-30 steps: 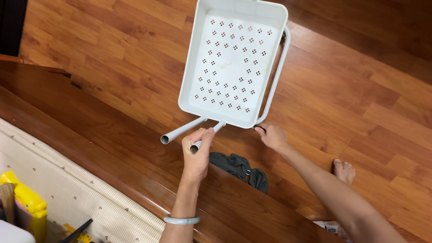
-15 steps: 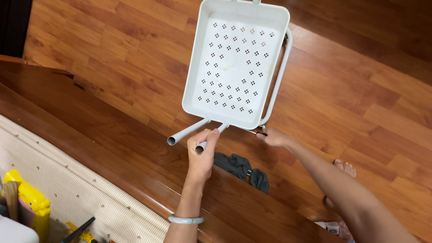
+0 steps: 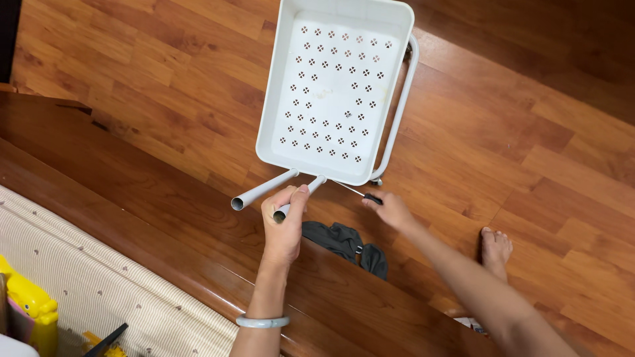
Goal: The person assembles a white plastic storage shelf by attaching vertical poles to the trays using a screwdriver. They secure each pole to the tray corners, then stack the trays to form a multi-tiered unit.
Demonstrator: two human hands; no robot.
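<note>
A white perforated metal tray (image 3: 278,86) on a tubular frame stands on the wooden floor. Two grey tube legs stick out from its near edge. My left hand (image 3: 284,228) grips the right tube (image 3: 301,195); the left tube (image 3: 263,189) is free. My right hand (image 3: 390,210) holds a screwdriver (image 3: 357,192) by its dark handle. Its thin shaft points up-left toward the tray's near right corner, beside the curved frame rail (image 3: 395,122).
A dark cloth (image 3: 344,243) lies on the floor just below my hands. My bare foot (image 3: 495,248) rests at the right. A raised wooden ledge (image 3: 132,211) runs diagonally, with a patterned mat (image 3: 99,291) and a yellow object (image 3: 30,314) at lower left.
The view shifted slightly, so the tray sits further left. My right hand drew back from the tray's corner, and the screwdriver shaft now shows between hand and tray. My left hand kept its grip.
</note>
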